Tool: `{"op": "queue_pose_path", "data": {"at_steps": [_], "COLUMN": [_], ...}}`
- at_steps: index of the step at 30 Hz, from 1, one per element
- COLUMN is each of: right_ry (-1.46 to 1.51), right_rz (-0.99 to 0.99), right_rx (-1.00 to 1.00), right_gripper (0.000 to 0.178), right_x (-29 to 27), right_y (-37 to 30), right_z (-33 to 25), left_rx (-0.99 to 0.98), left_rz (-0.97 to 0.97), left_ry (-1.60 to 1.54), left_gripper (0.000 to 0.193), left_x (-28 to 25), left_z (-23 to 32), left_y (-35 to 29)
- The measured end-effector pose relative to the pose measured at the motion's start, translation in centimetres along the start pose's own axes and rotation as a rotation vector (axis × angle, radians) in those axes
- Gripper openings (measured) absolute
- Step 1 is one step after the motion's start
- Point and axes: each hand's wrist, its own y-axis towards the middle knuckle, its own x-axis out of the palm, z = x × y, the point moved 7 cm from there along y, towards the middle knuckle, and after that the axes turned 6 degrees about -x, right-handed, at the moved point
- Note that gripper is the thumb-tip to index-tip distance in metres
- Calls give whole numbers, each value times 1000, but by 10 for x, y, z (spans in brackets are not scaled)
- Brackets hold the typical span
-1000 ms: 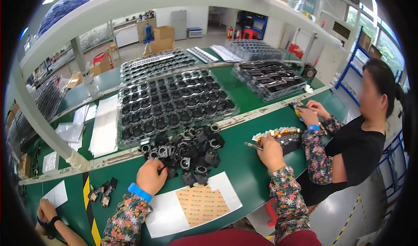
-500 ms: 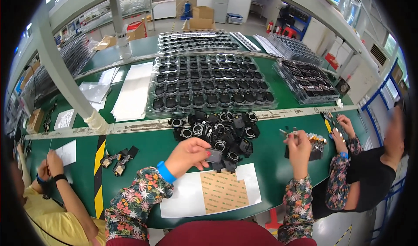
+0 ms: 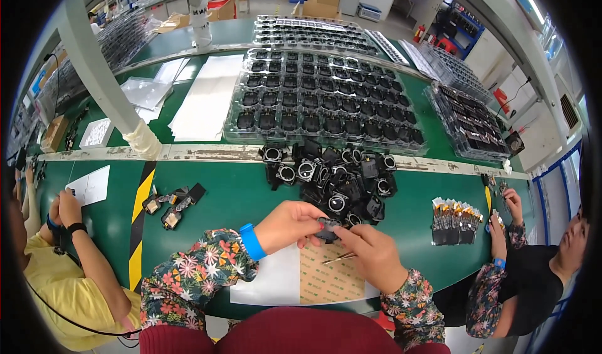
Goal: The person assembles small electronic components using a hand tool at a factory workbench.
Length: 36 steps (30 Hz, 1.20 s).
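**Small part held over a crowded green worktop**

A person in floral sleeves pinches a small black plastic component (image 3: 328, 228) between both hands above the green worktop (image 3: 238, 197). The left hand (image 3: 290, 223), with a blue band at the wrist, closes thumb and fingers on the part's left end; the right hand (image 3: 369, 253) grips its right end with thumb and forefinger while thin metal tweezers (image 3: 338, 258) jut out from under its fingers. The part hangs just above a tan sheet of adhesive pads (image 3: 329, 275) lying on a white backing sheet (image 3: 273, 285), near the front edge of the worktop.

The likeliest trouble is a slip: the part is small and held only at its ends, so a loosened pinch could drop it onto the sticky sheet. The tweezers, tucked loosely in the same hand, could slide out or scratch the part. Just behind the hands lies a loose heap of black ring-fronted modules (image 3: 332, 178); a dropped piece could vanish among them. Beyond stand clear plastic trays of black parts (image 3: 313, 103). Co-workers sit at either side, well apart from the hands.
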Motion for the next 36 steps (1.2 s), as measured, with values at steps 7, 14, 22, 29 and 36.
{"op": "queue_pose_path", "data": {"at_steps": [7,14,22,29,36], "right_ry": [-125,-131,-147,386,984], "right_rz": [-53,-78,-88,118,315], "right_rx": [-62,-79,-98,93,387], "right_gripper": [44,43,42,39,34], "right_x": [1,3,7,-21,-49], "right_y": [-5,-4,-6,-7,-42], "right_z": [-7,-9,-13,2,52], "left_rx": [23,9,8,56,-4], "left_rz": [11,17,89,-5,-129], "left_ry": [87,175,174,120,153], "left_gripper": [20,20,12,8,13], "left_x": [3,7,9,15,45], "left_z": [2,5,1,3,3], "left_y": [-3,-5,-4,-4,-11]}}
